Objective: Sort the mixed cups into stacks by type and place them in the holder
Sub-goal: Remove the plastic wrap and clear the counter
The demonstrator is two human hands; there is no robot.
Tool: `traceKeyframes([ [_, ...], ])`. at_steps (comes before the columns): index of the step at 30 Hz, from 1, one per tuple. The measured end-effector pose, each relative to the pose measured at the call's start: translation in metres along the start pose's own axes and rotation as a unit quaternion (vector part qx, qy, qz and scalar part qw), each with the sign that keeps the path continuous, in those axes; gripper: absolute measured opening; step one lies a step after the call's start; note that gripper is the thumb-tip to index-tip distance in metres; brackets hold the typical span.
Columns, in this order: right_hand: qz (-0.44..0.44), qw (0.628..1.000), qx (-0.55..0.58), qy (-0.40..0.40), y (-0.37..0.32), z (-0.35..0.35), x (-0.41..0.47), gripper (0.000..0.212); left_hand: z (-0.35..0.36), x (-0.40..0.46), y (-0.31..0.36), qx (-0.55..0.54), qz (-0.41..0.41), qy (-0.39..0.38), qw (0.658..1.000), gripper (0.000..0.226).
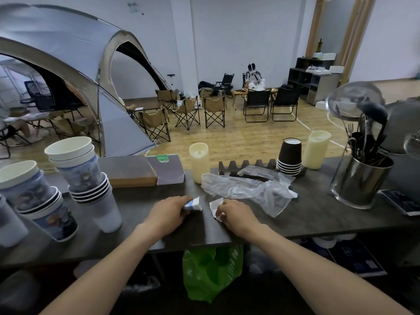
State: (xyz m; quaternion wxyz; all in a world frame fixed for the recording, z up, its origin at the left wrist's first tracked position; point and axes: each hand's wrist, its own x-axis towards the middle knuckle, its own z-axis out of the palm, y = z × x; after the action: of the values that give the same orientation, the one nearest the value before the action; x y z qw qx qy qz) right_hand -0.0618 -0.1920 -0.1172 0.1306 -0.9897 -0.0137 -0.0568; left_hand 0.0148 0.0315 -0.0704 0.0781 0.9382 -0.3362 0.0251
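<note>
1. Head view, hands: the left hand point(169, 209) rests on the dark table point(318, 214), its fingers closed around a small crumpled blue-and-white packet point(192, 205). The right hand point(231, 213) lies just beside it, fingers pinched on a scrap of white paper point(216, 205).
2. Head view, cups at the left: a mixed stack point(85, 176) of white, printed and black-rimmed cups leans near the table's left part, and a second mixed stack point(38, 198) leans closer to the left edge.
3. Head view, far side: a stack of black cups point(290, 159) stands upside down on the right end of the dark toothed holder point(245, 165), between two cream candles point(199, 162).
4. Head view, middle: a clear plastic bag point(250, 189) lies crumpled over the holder's front, just beyond the right hand.
5. Head view, right: a metal pot of utensils point(361, 178) stands well apart from the hands.
6. Head view, below: a green bag point(211, 271) hangs under the table edge.
</note>
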Motion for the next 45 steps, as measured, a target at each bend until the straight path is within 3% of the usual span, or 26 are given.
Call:
traceKeyframes([
  [3, 0.005, 0.998, 0.035, 0.054, 0.003, -0.018, -0.006, 0.021, -0.003, 0.003, 0.004, 0.011, 0.034, 0.065, 0.997, 0.048],
  [6, -0.007, 0.983, 0.072, 0.167, 0.011, -0.05, -0.01, 0.025, -0.014, 0.011, 0.011, 0.038, 0.106, 0.131, 0.985, 0.051],
  [9, 0.012, 0.965, 0.104, 0.241, 0.032, -0.095, -0.011, 0.021, -0.034, 0.021, 0.03, 0.04, 0.174, 0.139, 0.974, 0.049],
  [14, 0.07, 0.972, 0.149, 0.169, 0.089, -0.151, -0.005, 0.005, -0.042, 0.049, 0.073, 0.099, 0.255, 0.063, 0.96, 0.035],
  [18, 0.147, 0.984, 0.077, -0.07, 0.12, -0.145, -0.009, 0.011, -0.028, 0.078, 0.106, 0.138, 0.293, 0.013, 0.946, 0.029],
  [22, 0.153, 0.966, 0.15, -0.148, 0.127, -0.104, -0.025, 0.015, -0.014, 0.098, 0.133, 0.173, 0.31, -0.06, 0.933, 0.031],
  [26, 0.17, 0.966, 0.148, -0.126, 0.13, -0.073, -0.033, 0.024, -0.008, 0.115, 0.146, 0.195, 0.31, -0.132, 0.921, 0.04],
  [31, 0.173, 0.982, 0.041, -0.07, 0.131, -0.071, -0.035, 0.01, -0.004, 0.115, 0.145, 0.157, 0.285, -0.202, 0.924, 0.032],
  [36, 0.156, 0.988, 0.005, 0.0, 0.137, -0.067, -0.045, 0.01, -0.004, 0.095, 0.137, 0.17, 0.282, -0.175, 0.928, 0.023],
  [45, 0.075, 0.99, -0.056, 0.102, 0.128, -0.106, -0.061, 0.007, -0.006, 0.057, 0.13, 0.154, 0.308, -0.056, 0.937, 0.038],
])
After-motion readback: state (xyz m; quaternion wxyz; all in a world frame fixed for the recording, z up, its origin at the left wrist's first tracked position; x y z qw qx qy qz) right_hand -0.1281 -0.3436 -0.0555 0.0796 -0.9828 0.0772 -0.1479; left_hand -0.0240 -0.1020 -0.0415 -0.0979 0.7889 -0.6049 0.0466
